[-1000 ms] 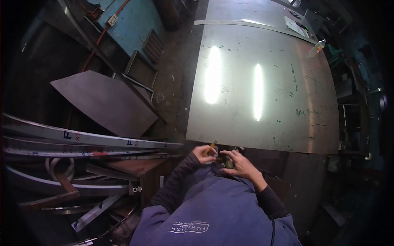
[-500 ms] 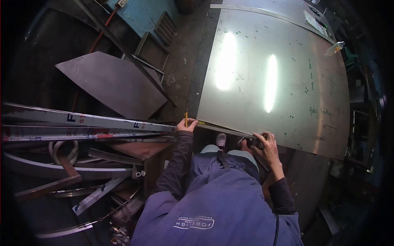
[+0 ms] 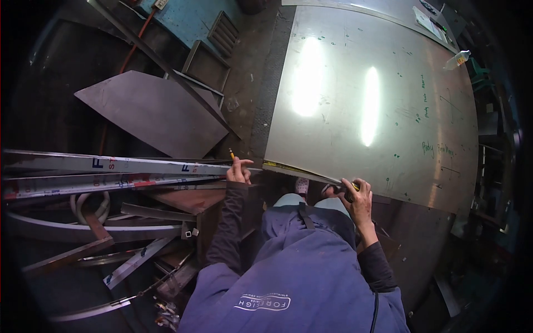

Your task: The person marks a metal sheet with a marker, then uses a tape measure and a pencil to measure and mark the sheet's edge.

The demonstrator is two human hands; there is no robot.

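A large metal sheet (image 3: 333,127) with green handwriting lies flat in front of me. Along its near edge runs a yellow tape blade (image 3: 277,165), its end at the sheet's left corner. My right hand (image 3: 361,202) is closed round the tape measure (image 3: 353,192) at that edge. Just left of the corner, apart from the blade, is my left hand (image 3: 239,171). It grips a yellow pencil (image 3: 231,154) that points up and slightly left, while a finger or two stick out toward the sheet.
Long film-wrapped metal bars (image 3: 139,165) reach in from the left, close to my left hand. Below them lie curved strips and offcuts (image 3: 139,261). A dark angular plate (image 3: 152,114) rests beyond. A plastic bottle (image 3: 457,60) and a notepad (image 3: 427,23) are at the far right.
My left hand has let go of the tape's end and moved left off the sheet's corner. The pencil, upright before, now leans left. My right hand still holds the tape measure at the edge.
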